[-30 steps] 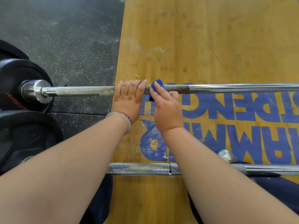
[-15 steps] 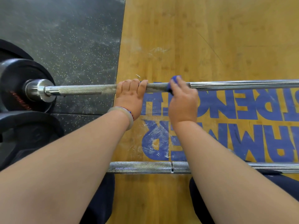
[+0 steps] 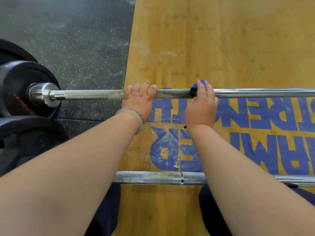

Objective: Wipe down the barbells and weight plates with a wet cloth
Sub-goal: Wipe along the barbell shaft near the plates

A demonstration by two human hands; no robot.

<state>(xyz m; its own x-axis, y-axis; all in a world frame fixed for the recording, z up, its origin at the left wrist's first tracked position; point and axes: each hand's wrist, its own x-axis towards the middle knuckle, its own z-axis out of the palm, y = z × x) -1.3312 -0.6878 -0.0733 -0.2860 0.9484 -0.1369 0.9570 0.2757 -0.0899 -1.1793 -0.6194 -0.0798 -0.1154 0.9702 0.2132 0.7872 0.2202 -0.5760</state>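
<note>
sliding toward 3 o'clock along the far barbell, the right hand now sits well clear of the left hand, where a second ago the two nearly touched. the right hand is clenched over a blue wet cloth, pressing it around the shaft just where the knurled grip gives way to smooth steel. the left hand is curled over the knurling at 9 o'clock of the cloth, steadying the bar. a pale bangle rings the left wrist.

black weight plates sit on the bar's sleeve at the far 9 o'clock edge of the view, over dark rubber flooring. a second barbell lies at 6 o'clock, nearer the person, across a wooden lifting platform printed with blue lettering.

the job looks to be in its early stretch: only a short run of the far shaft appears covered, with the smooth length toward 3 o'clock, the nearer bar and the plates seemingly yet to be wiped. no wet sheen can be made out to confirm what is clean.
</note>
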